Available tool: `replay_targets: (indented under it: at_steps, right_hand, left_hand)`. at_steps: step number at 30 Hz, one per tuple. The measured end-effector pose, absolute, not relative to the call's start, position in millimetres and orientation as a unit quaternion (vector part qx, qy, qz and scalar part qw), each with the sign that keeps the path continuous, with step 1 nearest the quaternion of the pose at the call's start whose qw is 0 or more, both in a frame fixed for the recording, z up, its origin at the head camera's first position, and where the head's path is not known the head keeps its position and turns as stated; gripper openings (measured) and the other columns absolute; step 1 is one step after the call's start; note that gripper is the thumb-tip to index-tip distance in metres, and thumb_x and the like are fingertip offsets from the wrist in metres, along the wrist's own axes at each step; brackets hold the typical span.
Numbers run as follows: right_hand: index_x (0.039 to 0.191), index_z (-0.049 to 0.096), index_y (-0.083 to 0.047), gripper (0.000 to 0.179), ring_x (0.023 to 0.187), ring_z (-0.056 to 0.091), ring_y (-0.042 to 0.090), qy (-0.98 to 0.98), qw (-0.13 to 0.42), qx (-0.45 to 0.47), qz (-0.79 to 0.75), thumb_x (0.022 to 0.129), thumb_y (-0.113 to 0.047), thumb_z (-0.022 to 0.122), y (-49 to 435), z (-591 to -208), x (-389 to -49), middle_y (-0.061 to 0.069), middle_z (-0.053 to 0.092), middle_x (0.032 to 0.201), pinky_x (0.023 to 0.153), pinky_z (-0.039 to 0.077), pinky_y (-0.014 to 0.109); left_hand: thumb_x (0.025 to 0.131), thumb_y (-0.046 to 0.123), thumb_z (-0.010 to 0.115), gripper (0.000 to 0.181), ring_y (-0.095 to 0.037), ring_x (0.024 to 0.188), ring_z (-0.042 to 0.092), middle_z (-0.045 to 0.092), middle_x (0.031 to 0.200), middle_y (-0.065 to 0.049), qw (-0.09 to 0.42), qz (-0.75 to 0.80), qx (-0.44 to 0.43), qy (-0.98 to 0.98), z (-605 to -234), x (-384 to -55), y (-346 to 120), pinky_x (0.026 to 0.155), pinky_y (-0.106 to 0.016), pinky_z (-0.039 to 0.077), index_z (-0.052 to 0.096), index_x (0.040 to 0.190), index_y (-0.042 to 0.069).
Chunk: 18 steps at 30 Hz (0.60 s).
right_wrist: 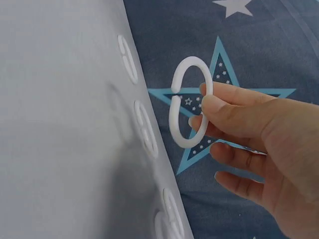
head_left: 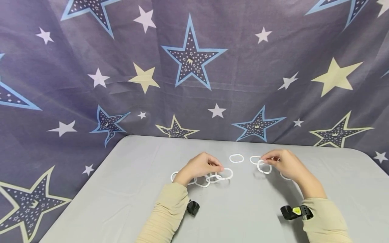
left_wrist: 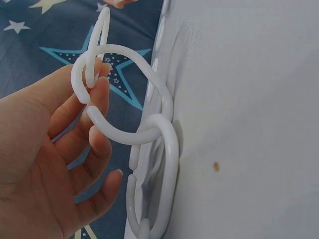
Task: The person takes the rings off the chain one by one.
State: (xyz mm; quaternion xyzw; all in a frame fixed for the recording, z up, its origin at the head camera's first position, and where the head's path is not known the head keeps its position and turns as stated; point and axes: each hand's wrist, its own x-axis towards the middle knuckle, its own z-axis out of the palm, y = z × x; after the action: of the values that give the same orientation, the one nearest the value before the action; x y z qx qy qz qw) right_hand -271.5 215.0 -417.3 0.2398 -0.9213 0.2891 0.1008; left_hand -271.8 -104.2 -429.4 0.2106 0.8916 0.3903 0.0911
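My left hand [head_left: 200,165] pinches the end link of a chain of white plastic links [left_wrist: 172,169], thumb and fingertips at the link's side. In the left wrist view the chain hangs down from that hand, each oval link hooked through its neighbour. On the head view's right side, my right hand [head_left: 285,163] holds one separate white link [right_wrist: 174,119] between thumb and fingertips. Its small gap faces left, toward the chain side, in the right wrist view. Both hands are above the table, apart from each other.
A loose white link [head_left: 236,154] lies on the grey table [head_left: 237,209] between the hands. Another link [head_left: 251,159] lies beside the right hand, and a further link [head_left: 284,177] is partly hidden under it. A star-patterned cloth [head_left: 188,101] hangs behind the table.
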Motion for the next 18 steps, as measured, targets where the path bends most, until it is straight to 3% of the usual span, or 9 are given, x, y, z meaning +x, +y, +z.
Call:
replay_targets:
  at_steps: [18]
  right_hand:
    - [0.09,0.079,-0.013,0.01,0.069,0.053,0.01,-0.934,0.062,0.22,0.274,0.085,-0.006,0.075,223.8,-439.1,-279.7,-0.005,0.069,0.078,0.064,0.045,0.031]
  left_hand:
    - [0.087,0.033,0.076,0.012,-0.004,0.073,0.058,0.071,0.082,0.016,0.088,0.395,0.205,0.891,-432.1,-273.6,-104.4,0.07,-0.025,0.046,0.08,0.093,0.024]
